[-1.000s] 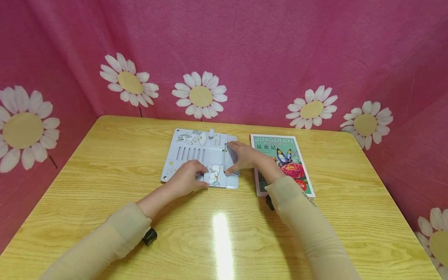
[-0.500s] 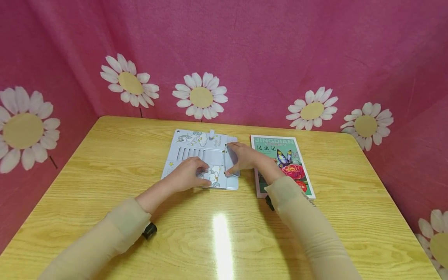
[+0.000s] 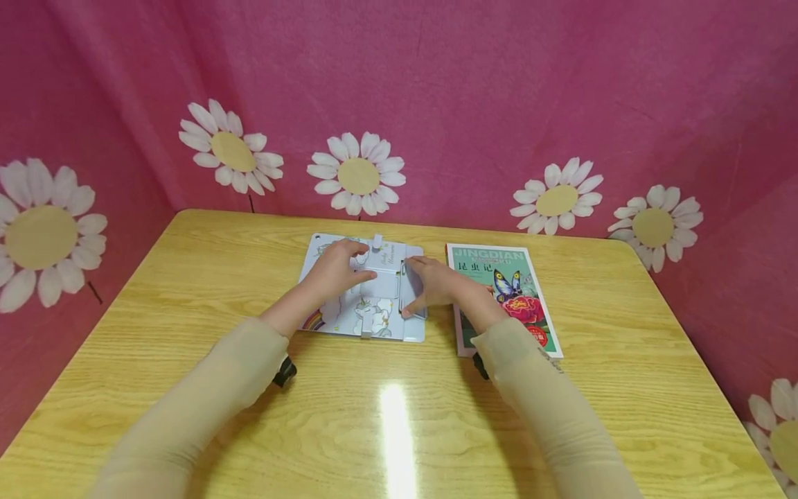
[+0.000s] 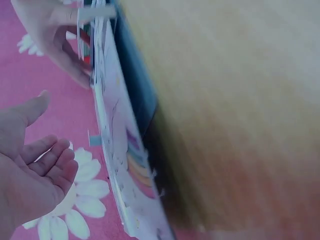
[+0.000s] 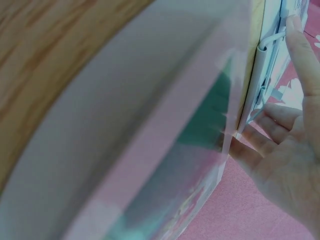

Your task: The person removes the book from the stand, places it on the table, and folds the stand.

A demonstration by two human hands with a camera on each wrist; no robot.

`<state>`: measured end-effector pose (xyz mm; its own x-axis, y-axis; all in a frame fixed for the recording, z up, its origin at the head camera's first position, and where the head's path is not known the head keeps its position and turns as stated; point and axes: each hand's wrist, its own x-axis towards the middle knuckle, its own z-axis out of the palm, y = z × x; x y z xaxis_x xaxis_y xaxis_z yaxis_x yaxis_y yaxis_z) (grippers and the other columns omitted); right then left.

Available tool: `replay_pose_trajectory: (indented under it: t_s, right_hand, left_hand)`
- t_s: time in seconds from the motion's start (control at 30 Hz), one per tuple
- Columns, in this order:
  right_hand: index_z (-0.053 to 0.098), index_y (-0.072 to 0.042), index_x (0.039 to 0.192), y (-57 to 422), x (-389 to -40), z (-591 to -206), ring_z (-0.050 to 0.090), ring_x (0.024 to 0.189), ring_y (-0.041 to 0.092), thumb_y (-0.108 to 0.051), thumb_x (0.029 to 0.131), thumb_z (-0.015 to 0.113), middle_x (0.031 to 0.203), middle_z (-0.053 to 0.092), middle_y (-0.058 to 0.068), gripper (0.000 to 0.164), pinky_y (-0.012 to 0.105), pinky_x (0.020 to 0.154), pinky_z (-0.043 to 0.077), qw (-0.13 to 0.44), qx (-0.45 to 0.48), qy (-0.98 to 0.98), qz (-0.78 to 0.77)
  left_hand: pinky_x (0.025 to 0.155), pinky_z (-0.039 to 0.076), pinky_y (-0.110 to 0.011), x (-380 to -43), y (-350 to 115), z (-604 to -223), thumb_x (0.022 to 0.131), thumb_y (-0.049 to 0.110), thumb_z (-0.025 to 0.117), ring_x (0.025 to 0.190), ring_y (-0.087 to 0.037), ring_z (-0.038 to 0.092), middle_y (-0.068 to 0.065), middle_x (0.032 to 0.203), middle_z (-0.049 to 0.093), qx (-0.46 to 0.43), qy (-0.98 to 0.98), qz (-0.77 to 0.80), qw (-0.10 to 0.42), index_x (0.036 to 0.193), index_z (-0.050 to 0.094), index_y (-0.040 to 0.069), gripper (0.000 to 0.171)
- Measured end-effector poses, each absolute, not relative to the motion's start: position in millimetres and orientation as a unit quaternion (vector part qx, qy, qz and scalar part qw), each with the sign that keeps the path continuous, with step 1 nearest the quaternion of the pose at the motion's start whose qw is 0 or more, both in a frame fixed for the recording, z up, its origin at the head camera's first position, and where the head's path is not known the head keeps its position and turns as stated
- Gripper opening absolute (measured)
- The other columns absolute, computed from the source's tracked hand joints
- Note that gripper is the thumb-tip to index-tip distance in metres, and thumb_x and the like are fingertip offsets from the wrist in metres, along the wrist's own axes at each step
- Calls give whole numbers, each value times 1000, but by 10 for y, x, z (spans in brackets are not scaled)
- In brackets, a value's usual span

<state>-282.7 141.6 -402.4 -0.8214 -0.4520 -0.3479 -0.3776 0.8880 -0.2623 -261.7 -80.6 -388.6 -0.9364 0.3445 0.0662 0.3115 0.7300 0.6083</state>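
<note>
A pale lilac book stand (image 3: 382, 284) printed with unicorns lies flat on the table in the head view, a white clip (image 3: 377, 242) at its far edge and another clip (image 3: 367, 327) at its near edge. Over its left part hovers my left hand (image 3: 337, 269), thumb and fingers apart and holding nothing. That same hand (image 4: 37, 165) shows a bare palm and loosely bent fingers in the left wrist view. My right hand (image 3: 436, 281) holds the wire-edged ledge at the stand's right end, thumb near, fingers far. The right wrist view shows a fingertip against the wire (image 5: 272, 39).
A green paperback (image 3: 505, 298) with a butterfly and flower cover lies right of the stand, partly under my right forearm. The wooden table (image 3: 312, 423) meets a pink cloth (image 3: 449, 104) with white flowers behind and at both sides.
My left hand has left the stand's near edge and moved toward the far edge, uncovering the near clip and unicorn print. My right hand stays at the ledge.
</note>
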Motion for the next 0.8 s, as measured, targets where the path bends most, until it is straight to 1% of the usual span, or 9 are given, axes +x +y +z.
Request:
replay_pose_trajectory:
  t_s: [0.2,0.3,0.37,0.57,0.7,0.8]
  right_hand:
    - [19,-7,151,1425,-2822,-4020,18,143,29,-59,64,78,156,21,11,117,42,116,20,201,-221,950,-90]
    - [19,-6,150,1429,-2821,-4023,18,143,29,-59,64,78,156,21,12,117,41,116,20,202,-223,949,-90]
    - [19,-6,150,1430,-2818,-4023,17,143,29,-59,64,77,156,20,12,117,41,116,19,203,-223,949,-90]
    - [18,-6,151,1421,-2807,-4007,17,144,30,-59,65,77,156,19,11,117,41,116,19,206,-218,950,-86]
    - [16,-6,151,1413,-2806,-3996,16,144,30,-59,65,77,156,18,13,118,41,116,19,208,-224,948,-84]
    - [17,-5,151,1416,-2805,-3993,16,143,30,-58,65,78,156,18,13,118,41,116,19,206,-226,948,-82]
  left_hand:
    - [100,43,-44,-2823,-740,-3900,84,26,71,118,-31,50,-17,131,52,149,929,338,13,131,53,1,56]
    - [99,44,-43,-2909,-697,-3943,84,25,72,116,-31,52,-17,131,52,140,932,334,13,131,53,1,56]
    - [100,43,-42,-2964,-668,-3972,84,23,72,117,-31,52,-17,131,52,136,934,330,13,131,52,0,56]
    - [107,36,-41,-3109,-585,-4048,86,21,70,125,-31,46,-18,135,50,132,938,317,37,134,48,-1,58]
    - [107,36,-40,-3176,-554,-4077,87,20,68,124,-30,47,-17,135,50,122,940,315,46,136,46,-1,57]
    - [106,38,-39,-3215,-535,-4080,88,17,67,122,-29,49,-16,132,53,119,941,312,47,135,48,1,54]
